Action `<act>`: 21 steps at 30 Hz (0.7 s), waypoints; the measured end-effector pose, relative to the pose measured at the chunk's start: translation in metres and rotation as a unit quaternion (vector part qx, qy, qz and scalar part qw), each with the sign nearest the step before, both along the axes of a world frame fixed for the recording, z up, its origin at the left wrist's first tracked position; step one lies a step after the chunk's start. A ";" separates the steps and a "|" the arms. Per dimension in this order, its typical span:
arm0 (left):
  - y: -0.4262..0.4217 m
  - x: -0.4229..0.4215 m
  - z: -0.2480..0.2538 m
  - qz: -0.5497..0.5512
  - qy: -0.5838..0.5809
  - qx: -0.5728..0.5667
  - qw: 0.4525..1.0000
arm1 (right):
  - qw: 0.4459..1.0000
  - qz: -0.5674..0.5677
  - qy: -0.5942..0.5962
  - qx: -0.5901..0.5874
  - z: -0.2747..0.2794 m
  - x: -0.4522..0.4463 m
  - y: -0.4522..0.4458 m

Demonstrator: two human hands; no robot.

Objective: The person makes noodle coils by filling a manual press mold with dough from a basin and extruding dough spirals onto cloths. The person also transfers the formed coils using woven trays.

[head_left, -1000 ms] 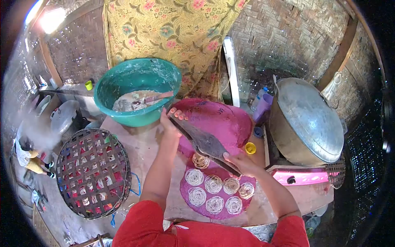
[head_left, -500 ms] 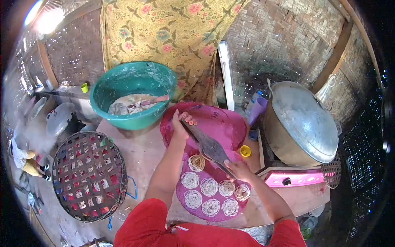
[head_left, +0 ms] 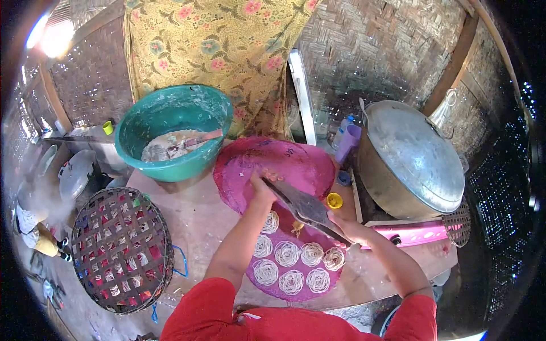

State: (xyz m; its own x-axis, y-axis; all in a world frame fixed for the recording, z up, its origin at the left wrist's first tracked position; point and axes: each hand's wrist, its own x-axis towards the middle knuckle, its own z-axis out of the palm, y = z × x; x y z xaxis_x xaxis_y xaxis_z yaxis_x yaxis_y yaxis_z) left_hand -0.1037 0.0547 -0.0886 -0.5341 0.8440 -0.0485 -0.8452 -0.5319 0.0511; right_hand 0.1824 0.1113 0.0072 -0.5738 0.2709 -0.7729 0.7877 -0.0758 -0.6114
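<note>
Both my hands grip a long dark wooden press (head_left: 307,207), held slantwise above the pink mats. My left hand (head_left: 264,183) is closed round its upper left end, while my right hand (head_left: 348,230) is closed on the lower right end. A small pale clump of strands (head_left: 297,227) shows just under the press. Round nests of pale strands (head_left: 287,253) lie in rows on the nearer pink mat (head_left: 277,291). Behind them is a larger pink mat (head_left: 296,162) with a whitish speck on it.
A green basin (head_left: 170,108) holds flour-like dough. A woven basket (head_left: 122,250) stands left, a large lidded pot (head_left: 412,159) right, beside a pink stove (head_left: 415,233). A yellow cup (head_left: 334,200) and purple cup (head_left: 348,143) sit nearby. Another person (head_left: 37,233) is far left.
The press has moved right and slightly down relative to the mats, with both hands still on it. A small clump of strands now shows beneath it. The view has shifted slightly.
</note>
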 end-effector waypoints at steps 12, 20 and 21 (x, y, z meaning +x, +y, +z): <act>-0.006 0.007 0.034 -0.007 0.009 0.009 1.000 | 0.992 0.023 0.032 0.116 0.032 0.005 -0.017; -0.021 -0.002 0.044 -0.013 0.047 -0.002 0.999 | 0.988 0.003 0.099 0.117 0.031 0.003 -0.034; -0.020 0.004 0.042 -0.013 0.047 -0.004 0.999 | 0.990 0.009 0.081 0.119 0.036 0.004 -0.032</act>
